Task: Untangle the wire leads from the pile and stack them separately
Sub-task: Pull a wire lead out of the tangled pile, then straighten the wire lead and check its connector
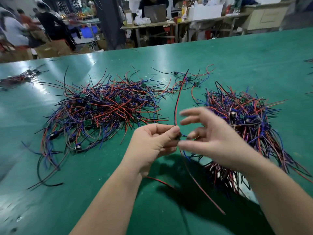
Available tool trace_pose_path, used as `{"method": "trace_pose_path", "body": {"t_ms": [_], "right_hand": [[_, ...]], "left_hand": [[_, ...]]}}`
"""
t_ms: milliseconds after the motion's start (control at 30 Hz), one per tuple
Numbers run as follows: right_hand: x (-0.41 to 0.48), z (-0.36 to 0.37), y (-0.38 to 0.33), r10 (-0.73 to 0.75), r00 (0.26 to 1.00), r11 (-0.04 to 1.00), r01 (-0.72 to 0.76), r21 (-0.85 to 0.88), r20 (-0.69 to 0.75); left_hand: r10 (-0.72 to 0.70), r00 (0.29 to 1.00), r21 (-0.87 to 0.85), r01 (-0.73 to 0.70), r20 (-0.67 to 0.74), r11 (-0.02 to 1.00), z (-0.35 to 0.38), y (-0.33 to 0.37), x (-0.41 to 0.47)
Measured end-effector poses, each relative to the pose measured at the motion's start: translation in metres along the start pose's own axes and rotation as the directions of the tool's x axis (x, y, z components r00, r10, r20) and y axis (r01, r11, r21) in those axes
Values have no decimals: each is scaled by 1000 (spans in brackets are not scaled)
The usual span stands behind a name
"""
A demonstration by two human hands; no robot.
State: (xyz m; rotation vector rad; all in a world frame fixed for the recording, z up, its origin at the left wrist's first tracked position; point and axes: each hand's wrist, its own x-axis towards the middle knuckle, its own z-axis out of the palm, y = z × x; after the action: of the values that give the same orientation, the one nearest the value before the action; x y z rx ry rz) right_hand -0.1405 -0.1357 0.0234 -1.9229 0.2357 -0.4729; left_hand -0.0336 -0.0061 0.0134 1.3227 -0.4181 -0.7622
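— Where is the lead being worked?
— Above the near middle of the bench (237, 53), between the two heaps. The left hand (152, 141) pinches a small dark part of the wire lead (176, 102) between thumb and fingertips.
— And the other hand?
— The right hand (213, 138) is just beside it, with its upper fingers spread. It is motion-blurred, so I cannot tell whether the thumb and lower finger grip the blue strand there.
— Which way does the lead run?
— Its long axis goes near to far. The red-and-black pair rises from the pinch towards the far side, and a red tail hangs towards the near right.
— Where are the heaps?
— The left pile (105, 107) is a loose tangle. The right pile (245, 119) lies with most strands running near to far. A few loose leads (191, 78) lie at the far middle, and a small bundle (22, 77) at the far left.
— Any open room?
— Bare green at the near left, in a strip between the heaps, and out to the far edge, which slants up to the right.
— Any writing?
— There is a white label on a brown box (128, 16) beyond the bench, too small to read
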Motion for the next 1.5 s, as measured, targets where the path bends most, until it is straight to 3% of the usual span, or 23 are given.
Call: {"method": "trace_pose_path", "body": {"t_ms": [100,167,233,300,333,400,467,533,633,733,900,1000,1167,1267,1367,1433,1500], "right_hand": [[-2,7,-3,-210,977,942,194,-273,-32],[-2,-1,-5,-219,961,957,178,-227,-167],[0,-17,-4,-114,932,990,76,-122,-344],[2,-38,3,-19,881,966,-106,-236,-472],[3,-48,6,19,860,900,-236,-365,-510],[3,-57,8,67,835,739,-409,-535,-546],[4,-57,8,79,829,744,-419,-521,-554],[4,-52,5,30,837,785,-358,-505,-547],[3,-43,2,-60,854,816,-255,-518,-516],[2,-35,2,-138,841,854,-166,-493,-523],[3,-23,0,-190,840,928,-16,-373,-509],[2,-17,0,-146,879,967,29,-255,-454],[2,-15,0,-117,904,980,38,-194,-412],[1,-15,0,-96,904,986,30,-162,-417],[1,-15,1,-88,911,988,29,-151,-403],[0,-15,0,-83,916,988,25,-151,-393],[0,-15,0,-82,917,988,24,-151,-390]], "left_hand": [[-17,998,44,15,55,999,0,-1,0],[-3,1000,86,2,4,996,-4,-1,3],[164,974,320,-107,-154,941,-14,-2,10],[443,868,709,-167,-224,685,-31,-4,17],[519,830,828,-136,-204,544,-38,-7,20],[471,855,922,20,-216,388,-50,-14,27],[332,901,945,199,-280,258,-54,-21,32],[249,928,956,239,-277,172,-52,-27,35],[322,906,953,213,-275,216,-48,-25,38],[460,817,896,145,-348,420,-46,-14,34],[639,691,742,-223,-337,632,-40,-1,24],[710,613,647,-391,-348,654,-31,0,18],[829,465,669,-512,-312,539,-36,2,15],[820,462,760,-381,-337,527,-37,7,11],[755,499,869,-6,-426,494,-39,8,11],[705,554,894,211,-442,395,-45,5,12],[668,602,898,336,-437,285,-51,2,13]]}}
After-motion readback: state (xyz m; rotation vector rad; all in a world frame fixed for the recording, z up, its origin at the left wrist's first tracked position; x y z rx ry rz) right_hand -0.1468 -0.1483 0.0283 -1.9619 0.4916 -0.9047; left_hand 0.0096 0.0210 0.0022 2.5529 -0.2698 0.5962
